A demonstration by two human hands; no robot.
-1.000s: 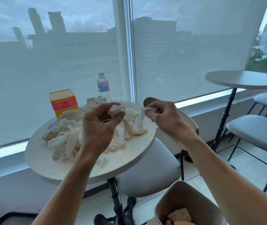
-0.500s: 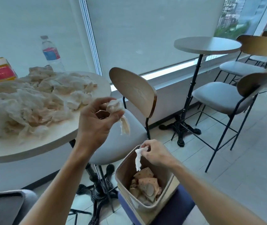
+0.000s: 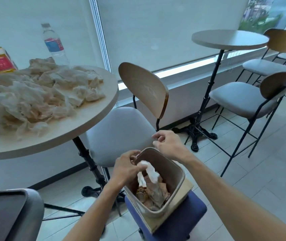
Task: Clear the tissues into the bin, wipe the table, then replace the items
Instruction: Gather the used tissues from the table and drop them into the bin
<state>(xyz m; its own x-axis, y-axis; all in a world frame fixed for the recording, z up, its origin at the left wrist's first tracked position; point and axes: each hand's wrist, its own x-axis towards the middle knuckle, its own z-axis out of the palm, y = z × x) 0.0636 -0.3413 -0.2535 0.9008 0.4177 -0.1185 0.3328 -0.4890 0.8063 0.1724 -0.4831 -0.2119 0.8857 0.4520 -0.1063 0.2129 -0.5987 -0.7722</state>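
Pinching a crumpled tissue point(image 3: 150, 171) over the bin point(image 3: 177, 186), our left hand point(image 3: 126, 166) keeps its grip curled round it; our right hand point(image 3: 169, 145) hangs loosely curled, holding nothing. More tissues point(image 3: 34, 98) heap the worktop point(image 3: 79, 126).

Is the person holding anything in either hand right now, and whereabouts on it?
The left hand pinches a crumpled white tissue by its top end over the bin. The right hand holds nothing, fingers loosely curled.
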